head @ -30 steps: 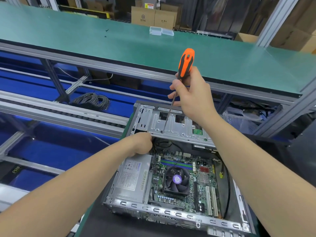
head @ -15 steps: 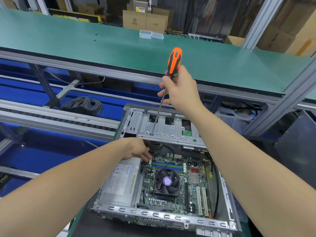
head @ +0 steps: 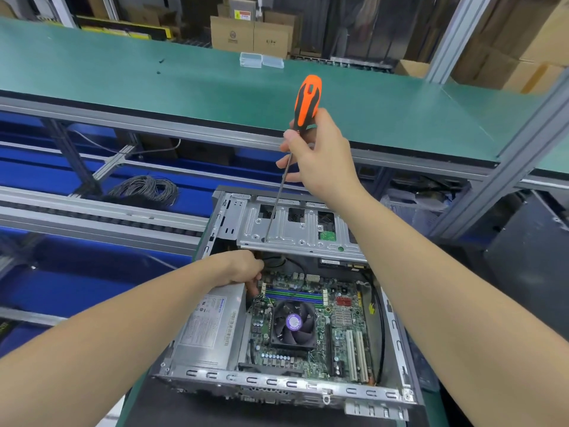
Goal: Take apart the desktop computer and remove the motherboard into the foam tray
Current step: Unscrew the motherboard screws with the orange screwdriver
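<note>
Although already opened up and stripped of its side cover, looks early in the strip-down, judging from the head view. Shows the grey steel desktop computer case (head: 277, 382) lying flat on the dark worktop (head: 215, 411), with the green printed motherboard (head: 338, 322) seated on its floor, carrying the black round cooler fan (head: 294, 323) and memory sticks, and flanked by black cables along the right wall. Shows also the silver boxed power supply (head: 209, 328) fitted at the left and the perforated silver drive cage (head: 295, 232) spanning the far end.

Finds the right hand (head: 320, 152) wrapped round the orange-and-black-handled screwdriver (head: 306, 100), with the long shaft slanting down and the tip at a hole near the cage's front-left corner. Finds the left hand (head: 240, 269) at the power supply's far corner, fingers curled down towards the wiring; cannot tell whether clamped on anything.

Points to a cage screw as the step in hand. Leaves, by this reckoning, the cage, the cabling, the board screws and the lift-out. Shows no foam tray anywhere.
</note>
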Demonstrator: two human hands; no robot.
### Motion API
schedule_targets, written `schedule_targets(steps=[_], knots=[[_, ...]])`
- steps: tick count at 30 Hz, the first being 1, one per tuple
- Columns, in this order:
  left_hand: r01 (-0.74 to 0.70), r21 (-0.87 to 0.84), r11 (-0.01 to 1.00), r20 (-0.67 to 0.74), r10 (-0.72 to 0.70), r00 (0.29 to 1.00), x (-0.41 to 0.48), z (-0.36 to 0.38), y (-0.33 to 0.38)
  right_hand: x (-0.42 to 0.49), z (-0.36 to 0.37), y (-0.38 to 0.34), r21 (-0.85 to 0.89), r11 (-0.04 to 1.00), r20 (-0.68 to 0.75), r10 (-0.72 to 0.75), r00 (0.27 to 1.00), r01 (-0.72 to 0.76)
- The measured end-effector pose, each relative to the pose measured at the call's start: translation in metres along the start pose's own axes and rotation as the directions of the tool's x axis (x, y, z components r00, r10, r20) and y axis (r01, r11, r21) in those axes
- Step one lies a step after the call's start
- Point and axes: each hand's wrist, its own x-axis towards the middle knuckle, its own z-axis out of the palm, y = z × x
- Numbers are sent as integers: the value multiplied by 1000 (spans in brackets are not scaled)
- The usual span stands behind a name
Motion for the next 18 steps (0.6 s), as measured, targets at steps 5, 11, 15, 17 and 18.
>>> schedule_targets(steps=[5,11,15,17,18], knots=[[-113,71,991,1,113,994,-26,-23,10,-16,-12,-6,4,996,-13,-95,995,95],[34,-828,559,193,229,954,-54,-40,15,-34,-29,-19,17,989,-30,-148,989,148],[76,-938,339,174,270,947,-60,-33,11,-46,-44,-31,23,979,-57,-200,978,202],[93,-972,216,153,282,947,-63,-28,8,-50,-52,-37,28,975,-68,-217,974,219],[98,-982,162,142,281,949,-63,-25,6,-52,-56,-39,30,974,-71,-223,972,225]])
